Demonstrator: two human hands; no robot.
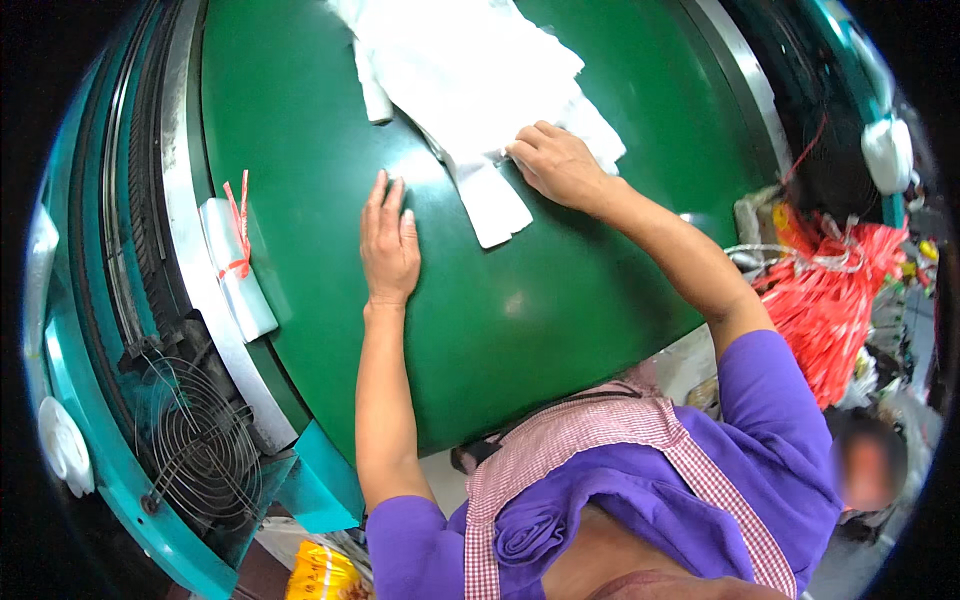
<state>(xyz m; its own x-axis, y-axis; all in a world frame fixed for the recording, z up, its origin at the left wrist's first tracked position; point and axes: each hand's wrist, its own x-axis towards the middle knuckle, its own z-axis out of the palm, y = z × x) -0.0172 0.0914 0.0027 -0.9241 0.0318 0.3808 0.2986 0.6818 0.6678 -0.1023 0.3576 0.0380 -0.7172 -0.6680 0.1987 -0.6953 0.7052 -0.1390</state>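
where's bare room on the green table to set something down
Bare green table lies below the left hand toward the near edge, and between that hand and the tied bag bundle. It is crowded at the top, where the right hand rests on the white bags.

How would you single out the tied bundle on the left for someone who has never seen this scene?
Start at the big green table and go to its left metal rim. There lies a small flat stack of white bags, apart from both hands. Unlike the loose white pile at the top, red string binds it.
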